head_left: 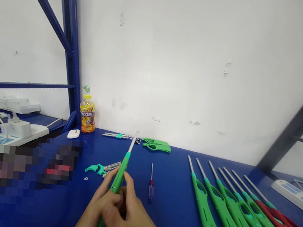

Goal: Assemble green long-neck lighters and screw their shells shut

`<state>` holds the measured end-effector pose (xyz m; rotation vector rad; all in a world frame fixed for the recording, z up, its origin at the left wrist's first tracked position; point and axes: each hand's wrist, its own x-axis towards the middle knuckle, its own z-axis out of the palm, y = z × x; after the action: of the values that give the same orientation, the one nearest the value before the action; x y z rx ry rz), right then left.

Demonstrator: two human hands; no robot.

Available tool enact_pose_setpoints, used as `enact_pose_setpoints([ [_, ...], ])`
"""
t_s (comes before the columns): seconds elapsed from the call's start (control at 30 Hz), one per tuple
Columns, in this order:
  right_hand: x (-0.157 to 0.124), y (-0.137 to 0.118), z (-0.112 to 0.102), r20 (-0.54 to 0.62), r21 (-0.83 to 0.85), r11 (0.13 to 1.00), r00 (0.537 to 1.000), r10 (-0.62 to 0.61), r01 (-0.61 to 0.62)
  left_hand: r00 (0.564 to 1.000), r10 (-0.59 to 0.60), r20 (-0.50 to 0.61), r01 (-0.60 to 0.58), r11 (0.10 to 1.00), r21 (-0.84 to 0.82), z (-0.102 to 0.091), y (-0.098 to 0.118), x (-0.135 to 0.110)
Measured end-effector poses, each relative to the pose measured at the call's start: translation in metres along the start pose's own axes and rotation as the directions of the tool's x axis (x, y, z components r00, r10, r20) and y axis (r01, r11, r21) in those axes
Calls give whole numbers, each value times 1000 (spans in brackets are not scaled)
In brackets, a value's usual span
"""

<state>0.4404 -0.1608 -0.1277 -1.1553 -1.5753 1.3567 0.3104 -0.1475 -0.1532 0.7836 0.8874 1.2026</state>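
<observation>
Both my hands close around a green gas lighter point(120, 173) with a long metal tube, held upright with its tip leaning slightly right. My left hand point(97, 201) wraps the handle from the left. From the other side, my right hand point(130, 209) grips it, its fingers partly hidden behind the handle. Just beyond the left hand lie a teal trigger piece point(94, 168), a clear fuel tank point(112, 166) and a tiny whitish piece point(86, 179). A screwdriver point(151, 189) with a dark, see-through handle rests right of my hands.
Several green lighters point(204, 205) and red lighters point(278, 220) lie in a row at right. Green handle shells point(157, 145) and metal tubes point(111, 135) lie along the wall. A drink bottle point(87, 116), white earphone case point(73, 134) and power strip point(294, 195) stand around the blue table point(172, 188).
</observation>
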Motion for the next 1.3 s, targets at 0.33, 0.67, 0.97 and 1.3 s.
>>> enact_pose_setpoints([
  [0.33,6,-4,2,71,92,993,996,62,-68,1000,1,4,-2,998,60,-6,0,7],
  [0.67,5,-1,13,-16,41,998,998,57,-56,1000,21,-22,-18,995,102,-3,17,-9],
  [0.97,3,1,16,-18,81,996,999,27,-26,998,61,28,-63,994,93,-7,11,-10],
  [1.3,6,9,17,-5,68,998,1000,-3,3,997,80,19,-81,988,130,-11,7,-9],
])
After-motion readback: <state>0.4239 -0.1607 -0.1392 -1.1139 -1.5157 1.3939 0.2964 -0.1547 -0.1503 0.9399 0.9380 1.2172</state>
